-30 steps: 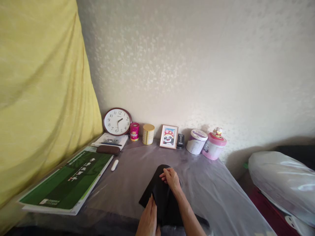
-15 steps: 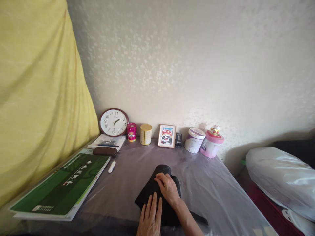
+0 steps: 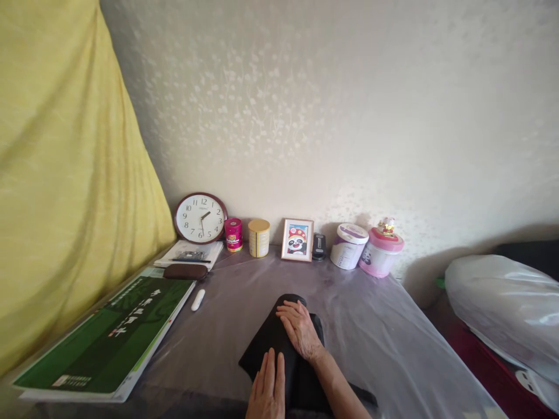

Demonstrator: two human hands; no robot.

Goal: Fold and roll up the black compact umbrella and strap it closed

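A black folded item [image 3: 266, 343], perhaps cloth or soft leather, lies on the table in front of me. My left hand [image 3: 268, 387] rests flat on its near part, fingers stretched out and close together. Farther up, my right hand [image 3: 299, 329] lies on its upper part with the fingers extended and the palm down. A thin black strip [image 3: 364, 396] sticks out from under my right forearm onto the table. My hands and forearm hide part of the item, so its exact kind cannot be made out.
To the left lie a green book [image 3: 109, 337], a brown case [image 3: 186, 272] and a small white object [image 3: 198, 300]. Along the wall stand a clock [image 3: 201, 217], a pink can [image 3: 233, 235], a yellow-lidded can [image 3: 259, 238], a picture frame [image 3: 297, 240] and two tubs [image 3: 348, 247].
My right hand has flattened from bent fingers to stretched fingers on the black item. The left hand has shifted slightly toward me, its fingers closer together. The view has moved a little.
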